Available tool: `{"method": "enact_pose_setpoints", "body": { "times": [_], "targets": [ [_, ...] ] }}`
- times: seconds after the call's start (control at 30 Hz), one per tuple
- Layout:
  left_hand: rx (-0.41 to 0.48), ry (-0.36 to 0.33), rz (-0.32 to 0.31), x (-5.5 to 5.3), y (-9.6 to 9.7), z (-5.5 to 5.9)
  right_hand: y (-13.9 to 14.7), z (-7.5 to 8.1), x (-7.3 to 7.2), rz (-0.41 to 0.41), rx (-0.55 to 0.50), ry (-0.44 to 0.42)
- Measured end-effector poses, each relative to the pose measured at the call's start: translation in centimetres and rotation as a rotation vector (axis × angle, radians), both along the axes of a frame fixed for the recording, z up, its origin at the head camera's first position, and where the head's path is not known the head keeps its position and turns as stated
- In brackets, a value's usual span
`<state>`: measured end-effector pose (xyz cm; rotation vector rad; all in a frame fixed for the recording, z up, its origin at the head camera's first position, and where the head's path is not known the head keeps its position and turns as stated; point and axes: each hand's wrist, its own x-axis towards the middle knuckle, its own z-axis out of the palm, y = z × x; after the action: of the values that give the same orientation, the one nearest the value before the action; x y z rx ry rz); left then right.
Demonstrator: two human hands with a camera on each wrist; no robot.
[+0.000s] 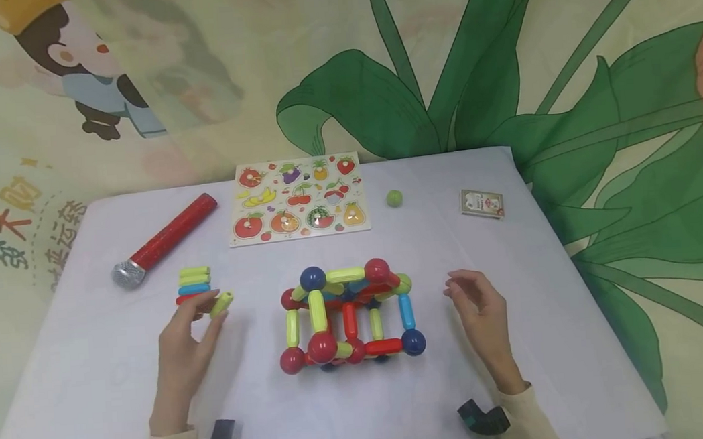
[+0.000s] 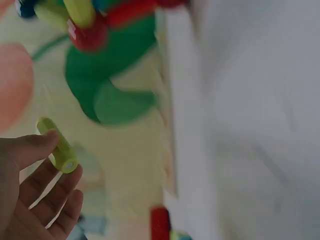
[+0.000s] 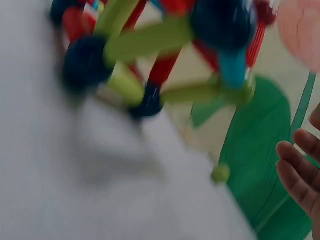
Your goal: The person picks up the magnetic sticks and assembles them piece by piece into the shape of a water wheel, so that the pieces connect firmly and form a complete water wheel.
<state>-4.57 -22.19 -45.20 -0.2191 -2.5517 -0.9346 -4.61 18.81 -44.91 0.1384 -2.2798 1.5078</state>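
Observation:
My left hand (image 1: 184, 350) pinches a yellow-green magnetic rod (image 1: 221, 304) between thumb and fingers, left of the built frame. In the left wrist view the same rod (image 2: 58, 146) shows a round metal-looking end. Just behind that hand lie several loose rods (image 1: 194, 281), yellow-green, blue and red, side by side. At the middle stands a box-like structure of magnetic rods and balls (image 1: 349, 320), in red, blue and yellow-green. My right hand (image 1: 481, 319) is raised to the right of the structure, apart from it, its fingers loosely bent and holding nothing.
A red tube with a silver, microphone-like head (image 1: 168, 237) lies at the back left. A fruit picture board (image 1: 298, 199), a green ball (image 1: 394, 198) and a small card box (image 1: 481, 203) lie along the back of the white table (image 1: 432, 248).

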Motion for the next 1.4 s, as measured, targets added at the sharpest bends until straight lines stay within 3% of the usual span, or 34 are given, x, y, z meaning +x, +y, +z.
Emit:
{"method": "enact_pose_setpoints", "body": {
  "times": [0.07, 0.17, 0.3, 0.4, 0.53, 0.67, 0.77, 0.9, 1.07, 1.17, 1.27, 1.4],
  "targets": [
    [0.091, 0.055, -0.102, 0.6, 3.0, 2.0, -0.8, 0.6, 0.2, 0.084, -0.017, 0.063],
    [0.184, 0.068, -0.284, 1.4, 7.2, 4.7, -3.0, 1.9, 0.7, 0.288, -0.078, 0.149],
    [0.261, 0.061, -0.460, 1.8, 11.4, 6.5, -6.3, 3.4, 1.1, 0.520, -0.183, 0.204],
    [0.287, 0.072, -0.530, 1.7, 13.2, 6.8, -8.1, 3.7, 1.2, 0.570, -0.249, 0.241],
    [0.275, 0.092, -0.548, 1.4, 14.0, 6.6, -8.8, 3.3, 1.2, 0.513, -0.275, 0.272],
    [0.284, 0.090, -0.456, 1.4, 12.5, 6.2, -7.9, 2.4, 1.2, 0.446, -0.244, 0.220],
    [0.328, 0.081, -0.299, 1.3, 9.8, 5.3, -6.8, 1.6, 1.4, 0.411, -0.181, 0.130],
    [0.429, 0.050, -0.068, 0.3, 4.8, 2.8, -5.9, 0.8, 1.9, 0.415, -0.053, 0.028],
    [0.482, -0.020, 0.131, -1.6, -1.6, -0.9, -5.8, 0.7, 2.3, 0.470, 0.069, 0.008],
    [0.391, -0.104, 0.259, -2.2, -4.2, -2.5, -5.9, 0.7, 2.4, 0.494, 0.094, 0.009],
    [0.303, -0.209, 0.350, -2.4, -5.6, -3.1, -5.8, 0.7, 2.5, 0.501, 0.098, -0.003],
    [0.280, -0.371, 0.369, -2.5, -6.4, -3.7, -5.6, 0.8, 2.5, 0.513, 0.090, -0.020]
  ]
}}
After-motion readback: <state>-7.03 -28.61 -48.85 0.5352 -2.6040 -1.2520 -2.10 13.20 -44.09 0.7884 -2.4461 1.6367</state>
